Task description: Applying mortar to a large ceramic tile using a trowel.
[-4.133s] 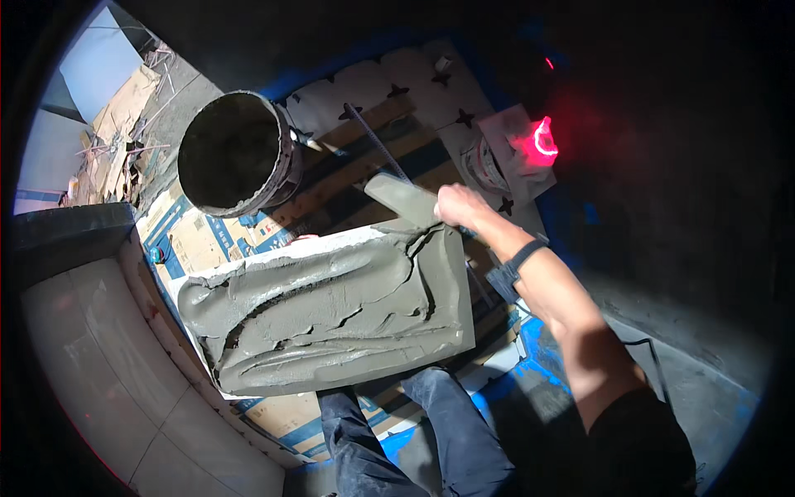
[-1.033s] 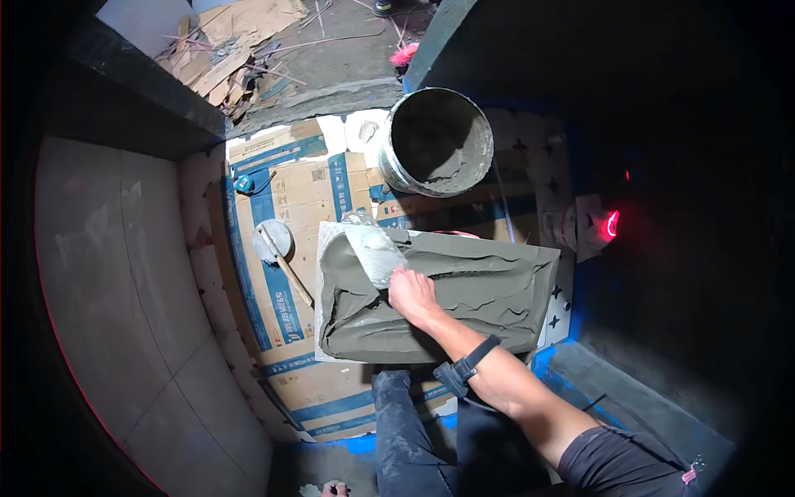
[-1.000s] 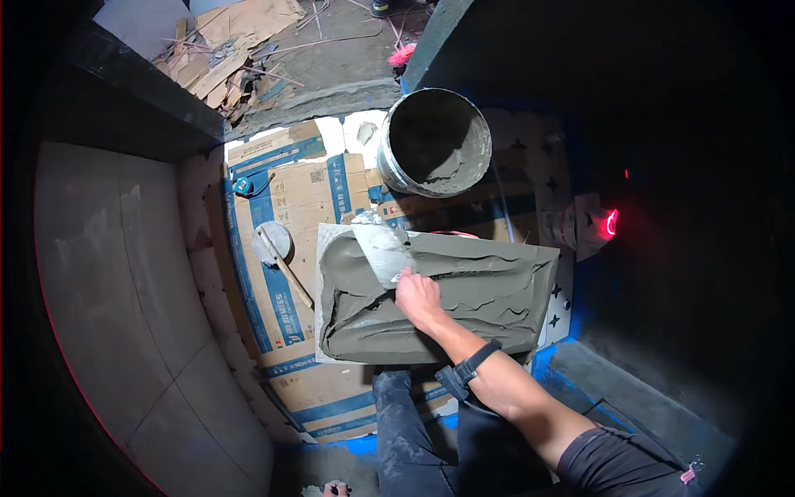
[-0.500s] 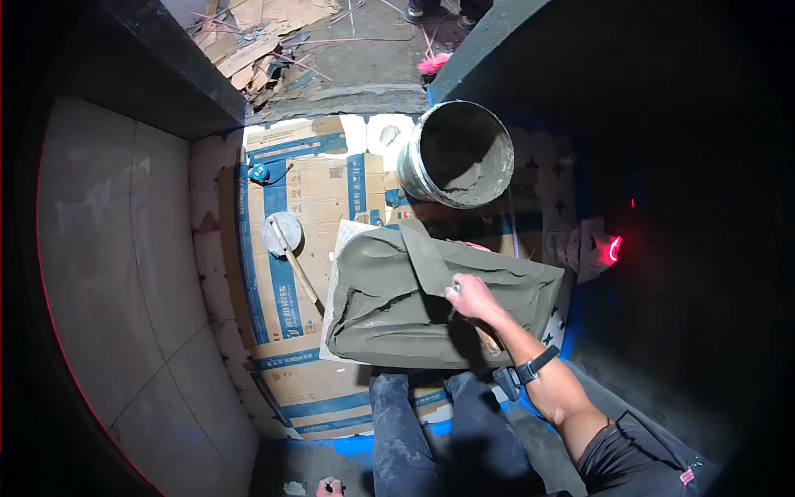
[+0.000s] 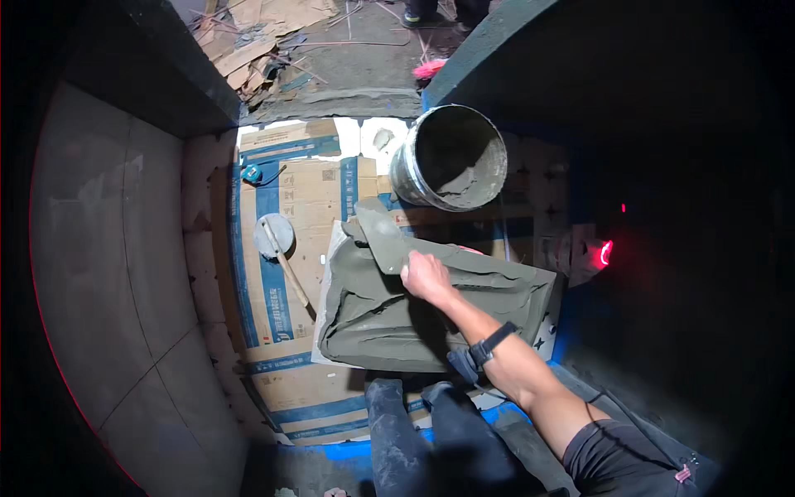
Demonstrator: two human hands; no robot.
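Observation:
My right hand is closed around the handle of a trowel with a broad, mortar-smeared blade. The blade lies over the far left part of a thick layer of grey mortar, near its far edge. Ridges and folds mark that mortar, which covers most of a rectangular tile in front of my knees. Only a sliver of my left hand shows at the lower edge, its fingers mostly cut off from view.
A mortar-coated bucket stands beyond the tile. On the cardboard to the left lie a mallet with a wooden handle and a teal tape measure. A red light glows at right. Another person's feet show at the far opening.
My right hand has moved left and away from me, carrying the trowel blade toward the mortar's far left corner. My left hand has slipped mostly below the lower edge.

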